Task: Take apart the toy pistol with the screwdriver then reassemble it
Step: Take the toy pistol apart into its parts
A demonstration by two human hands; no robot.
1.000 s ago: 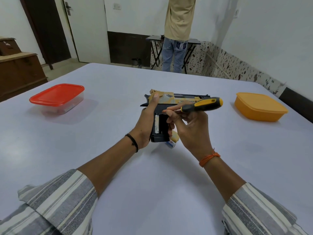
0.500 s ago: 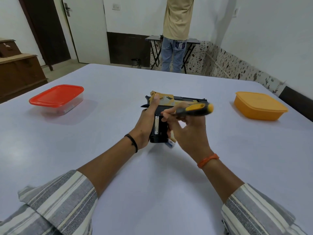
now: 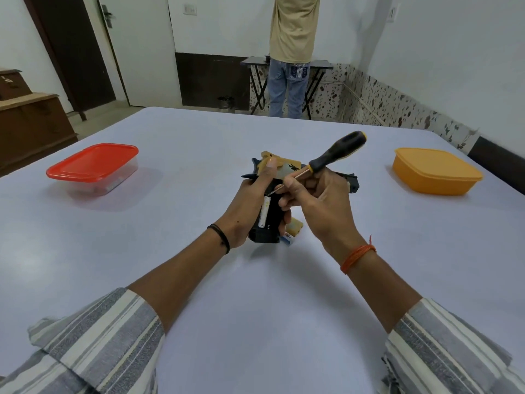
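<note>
The black and tan toy pistol is held above the middle of the table, grip end down, with a white battery showing in its open grip. My left hand grips the pistol's handle, thumb up on the tan slide. My right hand holds the screwdriver by its thin shaft. Its black and yellow handle points up and to the right, and its tip sits at the top of the grip. A small tan piece lies on the table under the pistol.
A clear box with a red lid stands at the left of the grey table. An orange lidded box stands at the right. A person stands at a folding table by the far wall.
The screwdriver has swung from lying level to a steep tilt, handle up and right, with its tip brought down to the pistol's grip. My left hand still grips the pistol.
</note>
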